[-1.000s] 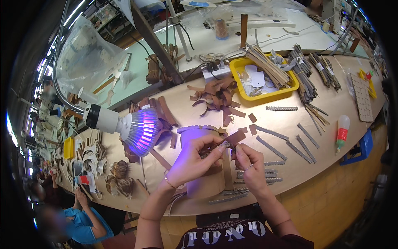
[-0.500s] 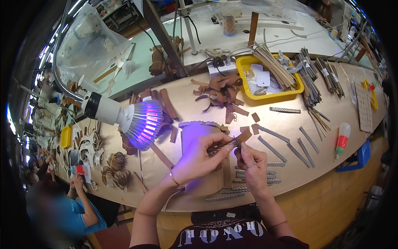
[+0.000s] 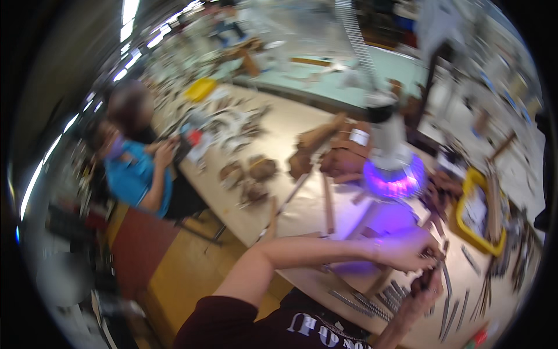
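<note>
The view is smeared by motion. My left hand (image 3: 408, 249) is closed, fingertips pinched together close to my right hand, under the purple light; what it grips is too blurred to make out. Just below it, my right hand (image 3: 417, 295) is closed on a dark brown leather strip (image 3: 419, 283). Several grey braided strips (image 3: 372, 305) lie on the table (image 3: 302, 224) to the left of my right hand. Further braided strips (image 3: 454, 317) are spread to its right.
A lamp (image 3: 394, 171) glowing purple hangs over my left hand. Brown leather pieces (image 3: 349, 154) lie behind it. At the right stands a yellow tray (image 3: 494, 247) holding strips. Bundled coils (image 3: 261, 168) rest left of centre. A person in blue (image 3: 136, 180) sits at the far left.
My view has swung to the left, so the hands, lamp and tray now appear farther right and the co-worker shows more fully. My hands stay close together.
</note>
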The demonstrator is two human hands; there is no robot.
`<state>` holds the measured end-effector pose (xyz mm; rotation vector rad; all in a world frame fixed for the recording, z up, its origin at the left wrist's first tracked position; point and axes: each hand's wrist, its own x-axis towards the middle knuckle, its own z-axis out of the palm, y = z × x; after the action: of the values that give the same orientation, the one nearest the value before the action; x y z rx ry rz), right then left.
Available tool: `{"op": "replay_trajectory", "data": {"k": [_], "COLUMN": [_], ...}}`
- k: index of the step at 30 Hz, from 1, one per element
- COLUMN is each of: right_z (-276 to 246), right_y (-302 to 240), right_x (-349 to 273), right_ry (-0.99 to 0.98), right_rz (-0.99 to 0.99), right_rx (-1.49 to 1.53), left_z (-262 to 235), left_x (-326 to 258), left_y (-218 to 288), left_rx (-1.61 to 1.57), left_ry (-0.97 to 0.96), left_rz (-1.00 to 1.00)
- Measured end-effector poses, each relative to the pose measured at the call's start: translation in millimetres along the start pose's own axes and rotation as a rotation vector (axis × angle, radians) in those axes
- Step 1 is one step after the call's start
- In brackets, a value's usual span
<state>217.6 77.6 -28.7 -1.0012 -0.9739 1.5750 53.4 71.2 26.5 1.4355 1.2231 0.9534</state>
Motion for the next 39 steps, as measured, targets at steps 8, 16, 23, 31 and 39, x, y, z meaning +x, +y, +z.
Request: {"op": "replay_trajectory", "data": {"k": [8,16,23,31,39], "right_z": [-13,5,23,16,-64], "right_y": [-3,1,12,19,0], "right_x": [18,31,36,53,86], "right_ry": [0.000,-0.028,0.017,0.008,-0.073], "right_rz": [0.073,0.140,0.211,0.285,0.328], "right_rx": [0.008,-0.023,0.029,0.056,0.379], "left_z": [14,-4,-52,-66,-106], "left_x": [8,-73,-179,-231,-275], "left_y": [-9,-2,-26,-62,-64], "left_rx": [0.327,0.376,0.282,0.387,0.388], "left_ry": [0.101,0.244,0.583,0.769,1.094], "left_rz": [0.046,0.250,-0.097,-0.406,-0.524]}}
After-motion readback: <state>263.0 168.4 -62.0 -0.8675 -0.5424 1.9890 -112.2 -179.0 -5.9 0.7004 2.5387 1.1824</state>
